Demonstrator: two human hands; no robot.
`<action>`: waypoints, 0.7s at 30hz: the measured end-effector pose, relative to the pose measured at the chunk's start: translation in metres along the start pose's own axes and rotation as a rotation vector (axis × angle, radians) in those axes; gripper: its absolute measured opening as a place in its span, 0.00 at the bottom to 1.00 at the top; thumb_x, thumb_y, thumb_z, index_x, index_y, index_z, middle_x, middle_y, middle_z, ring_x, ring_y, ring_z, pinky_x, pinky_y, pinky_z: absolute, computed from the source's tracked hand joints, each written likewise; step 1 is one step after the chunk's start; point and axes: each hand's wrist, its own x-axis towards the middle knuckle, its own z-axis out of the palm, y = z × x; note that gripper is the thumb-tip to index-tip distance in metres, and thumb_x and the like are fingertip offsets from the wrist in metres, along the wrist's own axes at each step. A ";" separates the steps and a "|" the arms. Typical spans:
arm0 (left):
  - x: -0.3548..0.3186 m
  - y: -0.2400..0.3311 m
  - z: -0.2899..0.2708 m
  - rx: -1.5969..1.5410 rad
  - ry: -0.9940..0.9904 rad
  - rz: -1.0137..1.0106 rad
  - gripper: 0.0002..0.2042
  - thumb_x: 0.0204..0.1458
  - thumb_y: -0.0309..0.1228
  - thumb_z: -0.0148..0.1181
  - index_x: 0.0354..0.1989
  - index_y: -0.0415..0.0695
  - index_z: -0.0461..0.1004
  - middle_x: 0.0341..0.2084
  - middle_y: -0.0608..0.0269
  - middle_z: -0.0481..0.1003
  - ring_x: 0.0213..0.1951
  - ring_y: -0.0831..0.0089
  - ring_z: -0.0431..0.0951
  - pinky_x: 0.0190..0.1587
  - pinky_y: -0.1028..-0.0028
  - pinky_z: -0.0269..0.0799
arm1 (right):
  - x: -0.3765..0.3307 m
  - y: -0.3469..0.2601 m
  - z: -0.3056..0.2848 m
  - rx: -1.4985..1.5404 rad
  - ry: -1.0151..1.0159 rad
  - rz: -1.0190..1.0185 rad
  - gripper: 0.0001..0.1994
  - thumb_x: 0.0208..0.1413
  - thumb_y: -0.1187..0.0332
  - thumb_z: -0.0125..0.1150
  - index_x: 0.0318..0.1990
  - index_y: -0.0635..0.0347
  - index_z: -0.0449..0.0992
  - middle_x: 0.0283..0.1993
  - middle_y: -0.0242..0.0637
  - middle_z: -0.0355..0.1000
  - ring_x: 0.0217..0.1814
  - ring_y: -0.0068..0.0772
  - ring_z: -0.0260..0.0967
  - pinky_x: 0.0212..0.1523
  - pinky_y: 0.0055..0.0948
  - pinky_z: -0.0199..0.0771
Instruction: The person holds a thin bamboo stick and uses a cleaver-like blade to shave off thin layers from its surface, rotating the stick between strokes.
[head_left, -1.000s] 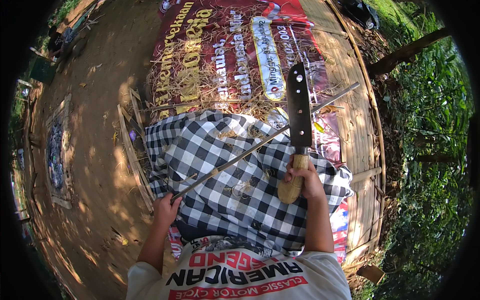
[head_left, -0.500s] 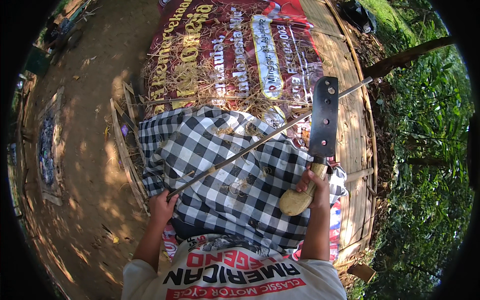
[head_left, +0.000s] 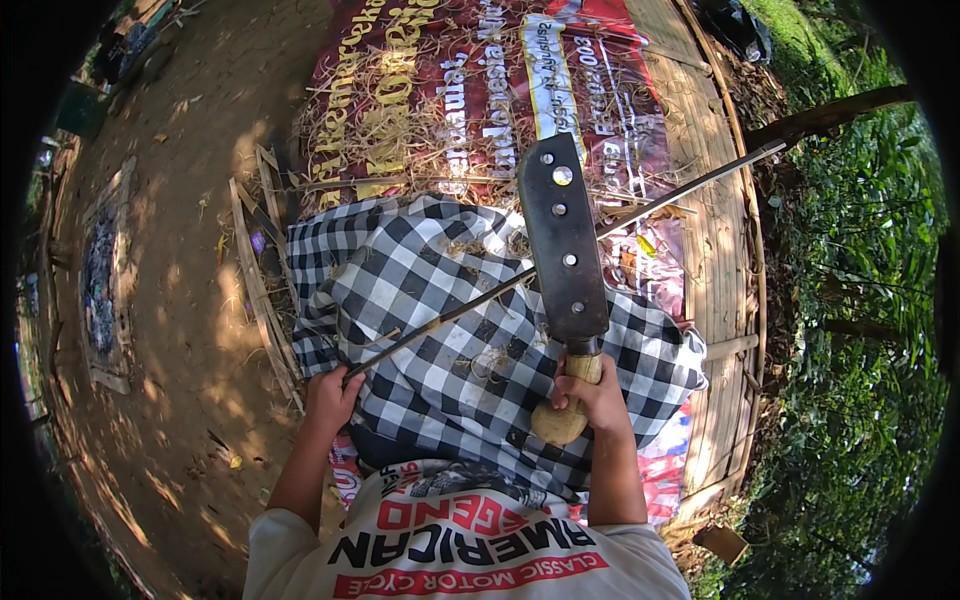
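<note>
My left hand (head_left: 333,397) is closed around the near end of a long, thin bamboo strip (head_left: 455,313). The strip slants up and to the right over the black-and-white checked cloth (head_left: 430,260) that covers my lap. My right hand (head_left: 592,393) grips the wooden handle of a cleaver (head_left: 565,240), whose broad dark blade has several round holes and points away from me. The blade crosses over the strip and hides a short piece of it; whether the two touch I cannot tell. Thin shavings lie on the cloth.
A dark red printed banner (head_left: 395,110), strewn with curly shavings, covers part of a bamboo platform (head_left: 712,290). Split bamboo pieces (head_left: 262,290) lean at its left edge, beside bare ground (head_left: 185,300). Green plants (head_left: 860,330) and a dark branch (head_left: 830,115) stand on the right.
My right hand has brought the cleaver left, so its blade now crosses nearer the strip's middle. The strip's far end has shifted slightly right and up in view; my left hand keeps its grip.
</note>
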 end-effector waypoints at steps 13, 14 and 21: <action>0.003 0.005 -0.001 -0.053 -0.051 -0.087 0.22 0.56 0.46 0.54 0.23 0.36 0.73 0.14 0.42 0.69 0.23 0.42 0.73 0.24 0.56 0.66 | 0.004 -0.007 0.008 -0.128 -0.149 0.077 0.09 0.44 0.82 0.60 0.34 0.66 0.69 0.24 0.33 0.69 0.22 0.23 0.68 0.26 0.25 0.70; 0.003 0.007 -0.001 -0.069 -0.064 -0.111 0.22 0.56 0.46 0.54 0.23 0.36 0.73 0.14 0.42 0.69 0.23 0.42 0.73 0.25 0.55 0.66 | 0.004 -0.006 0.008 -0.052 -0.134 0.069 0.09 0.44 0.82 0.60 0.34 0.66 0.69 0.23 0.34 0.69 0.22 0.23 0.68 0.26 0.25 0.70; 0.003 0.001 0.001 -0.015 -0.019 -0.050 0.23 0.57 0.47 0.53 0.24 0.35 0.73 0.14 0.41 0.69 0.23 0.41 0.72 0.24 0.55 0.65 | -0.004 0.006 0.021 -0.272 -0.275 0.224 0.09 0.43 0.83 0.61 0.33 0.67 0.70 0.24 0.33 0.69 0.22 0.23 0.68 0.25 0.24 0.68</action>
